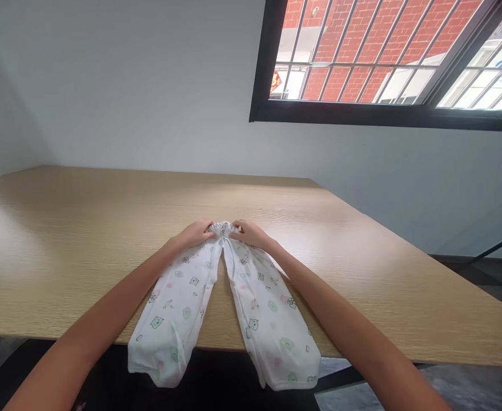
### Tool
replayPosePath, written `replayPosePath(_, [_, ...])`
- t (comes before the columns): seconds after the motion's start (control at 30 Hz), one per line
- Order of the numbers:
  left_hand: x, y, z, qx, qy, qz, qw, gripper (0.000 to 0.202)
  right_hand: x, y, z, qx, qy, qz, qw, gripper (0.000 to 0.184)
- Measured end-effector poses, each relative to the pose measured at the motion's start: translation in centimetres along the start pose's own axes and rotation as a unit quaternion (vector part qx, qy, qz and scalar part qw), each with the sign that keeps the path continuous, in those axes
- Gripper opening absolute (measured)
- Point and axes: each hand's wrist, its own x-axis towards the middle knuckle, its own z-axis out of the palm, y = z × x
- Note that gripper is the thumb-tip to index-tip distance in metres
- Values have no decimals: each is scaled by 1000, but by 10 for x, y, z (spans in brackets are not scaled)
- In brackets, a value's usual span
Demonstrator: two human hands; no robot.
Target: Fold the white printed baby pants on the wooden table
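A pair of white pajama trousers (176, 319) (small green, pink and dark-outlined animal motifs are dotting the cloth) is lying on the wood-grain table (105, 228), its legs spreading apart and their hems hanging past the table's near edge. Farther in on the table, the left hand (199, 232) is pinching one end of the gathered waistband (223, 228), its fingers bending nearly closed over the fabric. The right hand (253, 233) is gripping the other end, thumb and fingers curling in on it. A black-framed, barred window (374, 57) is showing above the table's far right side.
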Motion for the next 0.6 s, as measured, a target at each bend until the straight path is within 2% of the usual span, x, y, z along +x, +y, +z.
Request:
replayPosePath(0.13, [-8, 15, -8, 47, 20, 28, 998, 12, -2, -8, 3, -42, 36, -18, 998, 14])
replayPosePath(0.27, [-11, 26, -6, 99, 36, 39, 994, 7, -3, -18, 8, -88, 50, -36, 994, 19])
replayPosePath(0.43, [-10, 31, -5, 146, 7, 27, 989, 11, -6, -31, 14, -126, 29, -18, 991, 22])
replayPosePath(0.6, [-13, 41, -8, 161, -45, 8, 986, 18, -9, -42, 11, -133, -21, 15, 991, 26])
